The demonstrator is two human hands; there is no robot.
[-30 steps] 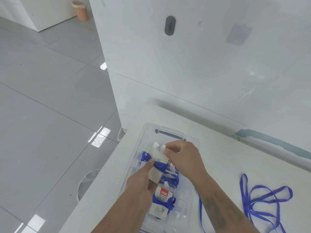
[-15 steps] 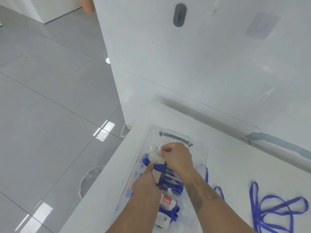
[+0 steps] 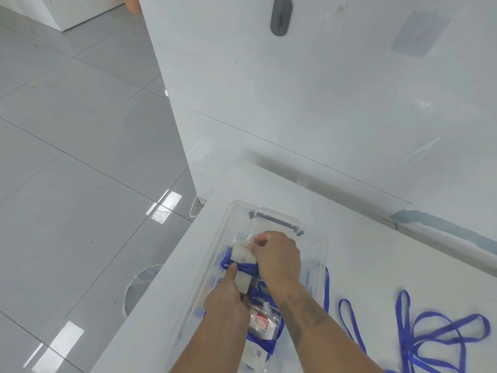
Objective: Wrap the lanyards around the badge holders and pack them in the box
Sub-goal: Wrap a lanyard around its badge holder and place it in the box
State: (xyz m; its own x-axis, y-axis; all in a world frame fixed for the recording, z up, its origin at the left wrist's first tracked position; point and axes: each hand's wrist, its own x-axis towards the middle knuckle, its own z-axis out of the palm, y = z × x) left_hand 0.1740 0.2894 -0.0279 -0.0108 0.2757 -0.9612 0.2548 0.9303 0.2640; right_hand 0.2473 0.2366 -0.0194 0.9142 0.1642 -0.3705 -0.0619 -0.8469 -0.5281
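Blue loose lanyards (image 3: 435, 337) sprawl on the white table (image 3: 363, 251), nearest. Inside the clear box (image 3: 318, 238) lies a wrapped red-labelled badge (image 3: 262, 323); above it the left hand (image 3: 228, 300) and right hand (image 3: 277, 258) both grip a lanyard-wrapped badge holder (image 3: 242, 258) within the box.

Clear glossy plastic box (image 3: 317, 254); flat woven blue cloth lanyards (image 3: 435, 335) at 3 o'clock; matt white worktop (image 3: 376, 254); glossy grey tiled floor (image 3: 80, 157).
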